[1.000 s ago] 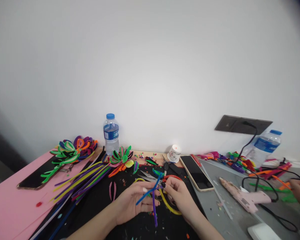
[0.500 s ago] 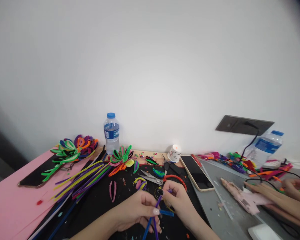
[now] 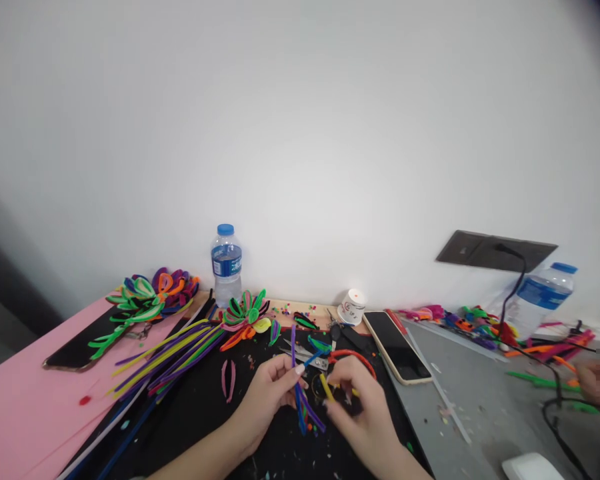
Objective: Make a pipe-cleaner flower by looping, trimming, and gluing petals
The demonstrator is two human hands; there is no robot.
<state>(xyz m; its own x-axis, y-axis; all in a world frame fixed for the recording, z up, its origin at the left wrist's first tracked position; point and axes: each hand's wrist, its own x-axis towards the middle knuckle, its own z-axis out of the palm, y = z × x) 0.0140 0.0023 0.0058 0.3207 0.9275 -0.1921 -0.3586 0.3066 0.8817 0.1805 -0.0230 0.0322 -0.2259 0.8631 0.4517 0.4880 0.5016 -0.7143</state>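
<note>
Over the black mat (image 3: 195, 410), the left hand (image 3: 270, 395) pinches crossed purple and blue stems (image 3: 293, 344), the purple pointing toward the far edge; apart, nearer the right edge, the right hand (image 3: 364, 408) grips a yellow stem (image 3: 325, 385) leaning leftward.

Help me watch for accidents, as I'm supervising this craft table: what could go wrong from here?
The left hand could brush the scissors just beyond it, whose blades look parted. The crossing purple and blue fuzzy stems might slip, since that hand seems to pinch them lightly. The short yellow piece could drop from the right hand.
</note>
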